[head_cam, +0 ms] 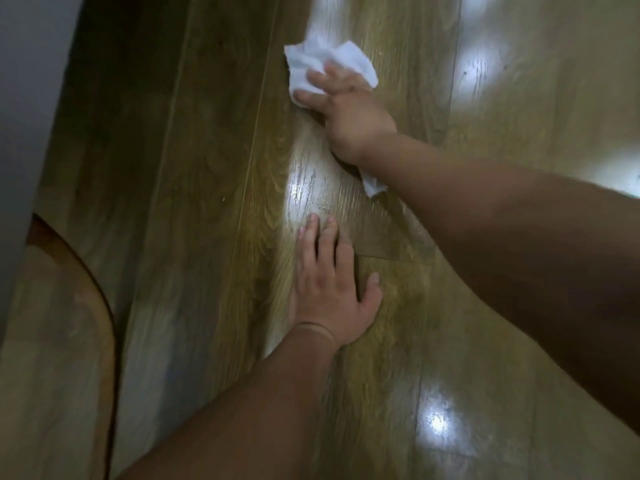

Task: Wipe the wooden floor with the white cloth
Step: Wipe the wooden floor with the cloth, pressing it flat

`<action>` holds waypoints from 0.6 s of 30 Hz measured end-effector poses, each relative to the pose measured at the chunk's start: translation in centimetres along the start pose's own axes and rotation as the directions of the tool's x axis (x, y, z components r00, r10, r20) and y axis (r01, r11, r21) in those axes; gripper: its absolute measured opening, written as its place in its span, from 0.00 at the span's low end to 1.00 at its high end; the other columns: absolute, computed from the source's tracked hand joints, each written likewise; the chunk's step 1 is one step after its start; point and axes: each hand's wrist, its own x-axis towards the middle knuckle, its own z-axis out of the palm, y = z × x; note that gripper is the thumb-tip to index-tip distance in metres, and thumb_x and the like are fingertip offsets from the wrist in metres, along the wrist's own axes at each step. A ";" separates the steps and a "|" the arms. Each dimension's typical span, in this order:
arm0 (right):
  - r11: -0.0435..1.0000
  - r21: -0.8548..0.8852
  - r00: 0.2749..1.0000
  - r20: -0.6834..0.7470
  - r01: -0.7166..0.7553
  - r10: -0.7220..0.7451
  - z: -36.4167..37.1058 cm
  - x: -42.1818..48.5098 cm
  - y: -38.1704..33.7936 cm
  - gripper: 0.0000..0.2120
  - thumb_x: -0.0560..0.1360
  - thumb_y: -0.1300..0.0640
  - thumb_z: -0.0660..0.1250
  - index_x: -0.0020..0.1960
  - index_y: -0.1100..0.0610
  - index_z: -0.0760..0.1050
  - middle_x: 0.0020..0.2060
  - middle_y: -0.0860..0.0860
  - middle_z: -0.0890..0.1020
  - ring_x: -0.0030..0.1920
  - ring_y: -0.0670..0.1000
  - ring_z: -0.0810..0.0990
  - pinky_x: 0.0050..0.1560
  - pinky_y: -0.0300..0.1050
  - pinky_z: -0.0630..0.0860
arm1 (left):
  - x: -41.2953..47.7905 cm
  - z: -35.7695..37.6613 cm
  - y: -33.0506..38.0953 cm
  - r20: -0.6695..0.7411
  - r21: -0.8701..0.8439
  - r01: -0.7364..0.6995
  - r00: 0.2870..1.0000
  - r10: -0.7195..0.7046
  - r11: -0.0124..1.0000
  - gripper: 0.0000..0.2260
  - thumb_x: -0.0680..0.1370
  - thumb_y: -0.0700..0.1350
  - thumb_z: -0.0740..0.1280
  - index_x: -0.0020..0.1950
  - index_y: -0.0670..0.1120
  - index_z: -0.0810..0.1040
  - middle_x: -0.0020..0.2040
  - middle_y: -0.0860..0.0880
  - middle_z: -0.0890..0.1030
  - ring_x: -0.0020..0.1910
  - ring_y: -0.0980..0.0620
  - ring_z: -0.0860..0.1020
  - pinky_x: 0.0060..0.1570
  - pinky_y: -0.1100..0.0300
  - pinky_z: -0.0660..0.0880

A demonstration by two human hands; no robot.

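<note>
The wooden floor fills the view, brown planks with glossy light patches. My right hand reaches far forward and presses the crumpled white cloth flat on the floor, fingers spread over it; a corner of the cloth pokes out under the wrist. My left hand lies flat on the floor nearer to me, palm down, fingers apart, holding nothing. A wet, shiny streak runs between the two hands.
A grey wall or panel stands along the left edge. Below it, at lower left, a curved wooden edge with a dark rim lies over the floor. Bright light reflections dot the planks on the right.
</note>
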 end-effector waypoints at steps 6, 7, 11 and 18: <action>0.983 0.023 0.983 0.018 0.181 -0.181 2.9 -15.1 -1.3 0.26 0.76 0.61 0.65 0.74 0.55 0.69 0.75 0.56 0.68 0.77 0.60 0.62 0.76 0.54 0.53 | 0.0 0.2 0.0 -0.106 -0.027 -0.052 0.993 0.049 0.998 0.24 0.72 0.51 0.65 0.58 0.33 0.75 0.64 0.34 0.75 0.72 0.28 0.65 0.73 0.33 0.59; 0.978 0.024 0.978 0.028 0.205 -0.206 3.0 -18.2 -1.0 0.29 0.75 0.61 0.67 0.75 0.57 0.68 0.74 0.56 0.68 0.76 0.60 0.63 0.76 0.55 0.55 | 0.1 0.1 0.0 -0.111 -0.027 -0.059 0.992 0.055 0.998 0.23 0.72 0.51 0.65 0.58 0.34 0.75 0.61 0.35 0.76 0.72 0.28 0.65 0.73 0.33 0.58; 0.935 -0.029 0.917 0.207 0.354 -0.341 0.3 -20.5 5.7 0.33 0.75 0.63 0.64 0.78 0.53 0.61 0.78 0.54 0.62 0.79 0.58 0.57 0.76 0.61 0.59 | 0.0 0.2 -0.1 -0.105 -0.017 -0.076 0.992 0.074 0.997 0.23 0.73 0.52 0.65 0.59 0.35 0.75 0.61 0.37 0.76 0.72 0.29 0.64 0.73 0.33 0.57; 0.960 0.002 0.954 -0.118 -0.278 0.277 -3.2 -8.5 11.5 0.25 0.82 0.63 0.52 0.78 0.53 0.63 0.79 0.54 0.61 0.80 0.58 0.53 0.78 0.58 0.52 | 0.0 0.5 -0.4 -0.074 0.003 -0.068 0.995 0.068 0.998 0.23 0.75 0.54 0.64 0.61 0.38 0.70 0.63 0.39 0.74 0.74 0.31 0.61 0.76 0.36 0.53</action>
